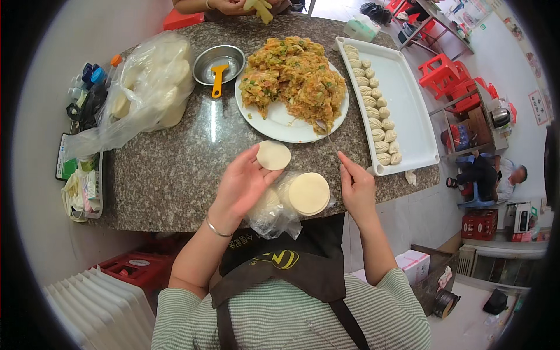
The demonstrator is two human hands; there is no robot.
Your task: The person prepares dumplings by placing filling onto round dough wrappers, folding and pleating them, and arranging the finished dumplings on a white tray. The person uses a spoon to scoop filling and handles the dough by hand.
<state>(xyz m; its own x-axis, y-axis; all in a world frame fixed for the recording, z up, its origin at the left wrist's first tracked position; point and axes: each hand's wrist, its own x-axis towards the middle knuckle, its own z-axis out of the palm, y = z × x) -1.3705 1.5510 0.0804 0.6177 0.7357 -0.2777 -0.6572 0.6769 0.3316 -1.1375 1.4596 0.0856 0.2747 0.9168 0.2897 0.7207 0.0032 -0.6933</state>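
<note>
A round dough wrapper [274, 155] rests on the fingers of my left hand [246, 180], palm up above the countertop. My right hand [358, 181] grips the thin handle of a metal spoon [331, 141], whose tip is in the filling at the plate's near right edge. The minced filling [297, 74] is heaped on a white round plate [267, 125]. Between my hands, close to the counter's front edge, a stack of dough wrappers [309, 193] lies on a clear plastic bag [272, 210]. Right of the plate, pleated dumplings [375, 112] line the left side of a white tray [411, 118].
A steel bowl [202, 65] with an orange-handled peeler [218, 81] stands left of the plate. Further left is a plastic bag of dough wrappers [153, 83]. Across the granite counter [166, 175], another person's hands [232, 6] hold vegetable pieces. A tissue pack [362, 28] sits at the back.
</note>
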